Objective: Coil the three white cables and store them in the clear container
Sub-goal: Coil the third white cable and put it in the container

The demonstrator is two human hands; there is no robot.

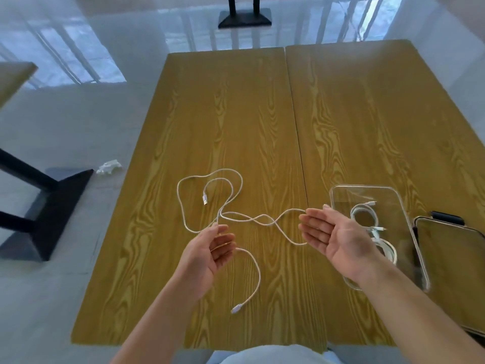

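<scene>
Both hands are held palm-up over the worktop (236, 114), and a single loose white cable (228, 195) is stretched between them. On the left, the left hand (210, 248) is seen with fingers gently curled around a run of that cable; the grip looks light, and one plug end (236, 309) dangles below it toward the near edge. Beyond and left of this hand the cable's slack is spread in open loops, with its USB plug (205, 199) lying inside them. From there the cable is led rightward, its long axis running roughly left to right, to the right hand (330, 237), which is flat and relaxed; a bend of cable appears draped at its fingertips (305, 218), not pinched. The left hand is judged nearer to the slack. Behind the right hand the clear container (341, 193) is placed, with two coiled white cables (367, 214) counted inside. One lid (451, 271) lies rightmost.
</scene>
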